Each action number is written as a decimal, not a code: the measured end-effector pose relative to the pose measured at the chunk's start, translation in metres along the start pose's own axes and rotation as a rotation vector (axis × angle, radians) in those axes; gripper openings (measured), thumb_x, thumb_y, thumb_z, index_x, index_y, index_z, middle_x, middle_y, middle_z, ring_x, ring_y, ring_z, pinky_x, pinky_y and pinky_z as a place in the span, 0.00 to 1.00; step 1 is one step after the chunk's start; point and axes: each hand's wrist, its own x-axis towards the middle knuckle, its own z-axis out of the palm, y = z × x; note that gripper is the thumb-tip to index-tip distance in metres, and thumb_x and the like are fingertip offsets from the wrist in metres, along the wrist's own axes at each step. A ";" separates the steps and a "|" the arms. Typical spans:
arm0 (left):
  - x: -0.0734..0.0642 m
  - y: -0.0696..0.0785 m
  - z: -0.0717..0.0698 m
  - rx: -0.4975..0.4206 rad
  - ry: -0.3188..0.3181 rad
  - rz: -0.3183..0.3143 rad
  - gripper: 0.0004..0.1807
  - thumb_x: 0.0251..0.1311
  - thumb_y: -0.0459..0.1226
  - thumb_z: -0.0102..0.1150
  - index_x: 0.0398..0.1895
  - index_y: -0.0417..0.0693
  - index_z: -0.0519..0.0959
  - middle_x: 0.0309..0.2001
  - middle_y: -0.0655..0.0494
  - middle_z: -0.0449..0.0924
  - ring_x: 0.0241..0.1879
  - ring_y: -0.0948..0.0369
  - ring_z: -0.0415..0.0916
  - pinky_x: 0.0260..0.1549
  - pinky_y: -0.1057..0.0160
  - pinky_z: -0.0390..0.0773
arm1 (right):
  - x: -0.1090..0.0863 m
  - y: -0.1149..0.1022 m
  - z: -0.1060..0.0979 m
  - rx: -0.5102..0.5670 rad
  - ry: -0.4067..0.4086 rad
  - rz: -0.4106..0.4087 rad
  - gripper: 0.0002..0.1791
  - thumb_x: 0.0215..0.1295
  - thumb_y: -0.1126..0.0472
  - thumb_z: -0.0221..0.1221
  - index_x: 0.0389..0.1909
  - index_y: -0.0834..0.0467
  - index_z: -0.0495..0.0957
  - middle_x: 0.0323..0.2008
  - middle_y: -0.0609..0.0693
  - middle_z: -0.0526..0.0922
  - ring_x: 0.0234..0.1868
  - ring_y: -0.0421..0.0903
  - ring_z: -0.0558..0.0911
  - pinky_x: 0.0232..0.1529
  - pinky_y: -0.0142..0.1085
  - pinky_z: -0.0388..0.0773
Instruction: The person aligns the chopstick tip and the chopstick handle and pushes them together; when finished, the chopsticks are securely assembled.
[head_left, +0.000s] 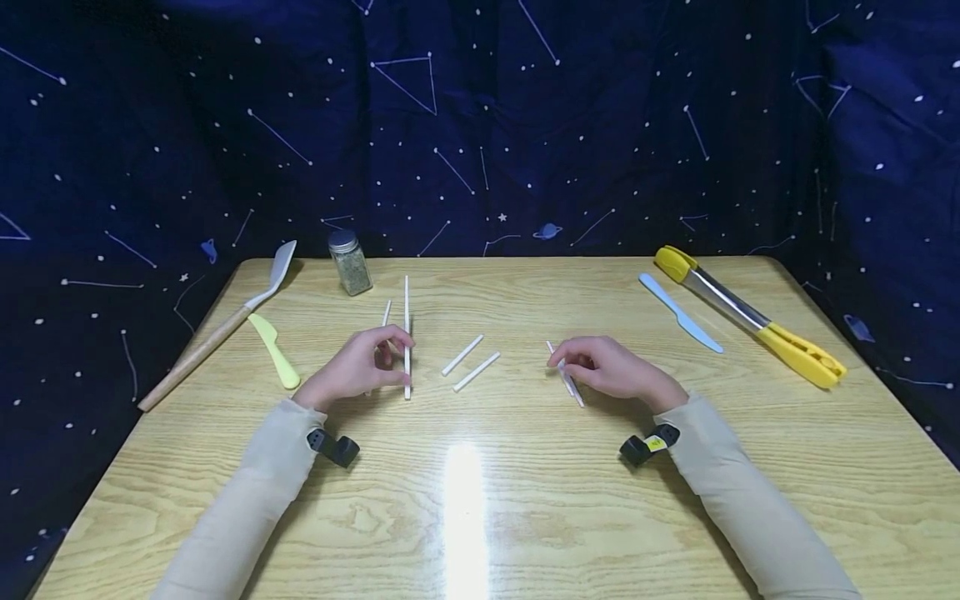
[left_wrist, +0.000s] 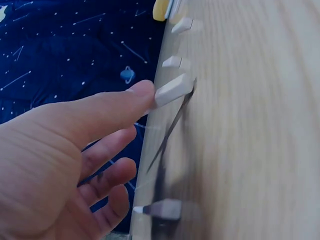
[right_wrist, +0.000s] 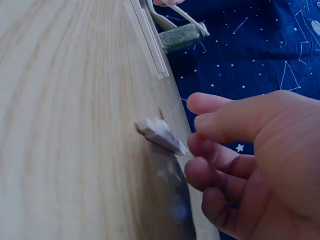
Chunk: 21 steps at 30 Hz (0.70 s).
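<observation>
My left hand (head_left: 365, 360) holds a long white stick (head_left: 407, 312) between thumb and fingers. In the left wrist view the thumb presses the held stick (left_wrist: 172, 91), whose near end is just above the table. Another white stick (head_left: 387, 312) lies partly hidden beneath that hand. My right hand (head_left: 609, 365) hovers over two short white sticks (head_left: 576, 395) lying close together. The right wrist view shows a gap between its loosely bent fingers and those sticks (right_wrist: 161, 136). Two more short white sticks (head_left: 477, 372) lie side by side between the hands.
On the left are a spatula (head_left: 217, 335) with a wooden handle, a yellow knife (head_left: 274, 350) and a glass jar (head_left: 351, 265) of dried herbs. To the right lie a blue knife (head_left: 678, 312) and yellow-ended tongs (head_left: 731, 298). A dark starry cloth (head_left: 480, 133) hangs behind the table.
</observation>
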 end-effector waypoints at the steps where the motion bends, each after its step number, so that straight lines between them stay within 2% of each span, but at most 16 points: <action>1: 0.000 -0.001 -0.001 0.010 0.001 0.002 0.25 0.41 0.30 0.76 0.46 0.38 0.78 0.33 0.48 0.79 0.28 0.55 0.72 0.27 0.68 0.72 | 0.000 0.000 0.000 -0.008 -0.002 -0.003 0.11 0.66 0.69 0.56 0.45 0.56 0.82 0.26 0.44 0.71 0.27 0.40 0.67 0.28 0.30 0.65; 8: -0.003 -0.008 -0.011 0.058 0.007 0.012 0.26 0.40 0.32 0.77 0.46 0.38 0.78 0.28 0.47 0.78 0.25 0.55 0.72 0.24 0.68 0.71 | -0.002 0.002 0.001 -0.036 -0.018 -0.014 0.11 0.65 0.70 0.57 0.44 0.56 0.82 0.30 0.45 0.74 0.29 0.40 0.68 0.30 0.30 0.67; 13: -0.003 -0.013 -0.010 0.123 0.021 0.032 0.26 0.41 0.33 0.77 0.47 0.38 0.79 0.32 0.50 0.80 0.23 0.58 0.70 0.24 0.68 0.71 | -0.002 0.004 0.001 -0.041 -0.041 -0.016 0.12 0.65 0.71 0.56 0.44 0.55 0.83 0.33 0.46 0.77 0.31 0.41 0.69 0.33 0.31 0.68; 17: -0.003 -0.013 -0.009 0.179 0.040 0.032 0.22 0.41 0.33 0.76 0.42 0.38 0.82 0.32 0.52 0.80 0.22 0.59 0.70 0.24 0.68 0.70 | -0.001 0.005 0.001 -0.054 -0.056 -0.018 0.13 0.66 0.71 0.56 0.42 0.53 0.85 0.34 0.46 0.78 0.33 0.41 0.70 0.37 0.31 0.69; 21: -0.005 -0.013 -0.008 0.218 0.052 0.041 0.18 0.41 0.32 0.76 0.39 0.40 0.83 0.32 0.49 0.76 0.26 0.57 0.70 0.26 0.67 0.70 | -0.001 0.005 0.001 -0.050 -0.059 -0.025 0.13 0.66 0.72 0.56 0.41 0.53 0.85 0.33 0.47 0.78 0.33 0.41 0.70 0.37 0.32 0.69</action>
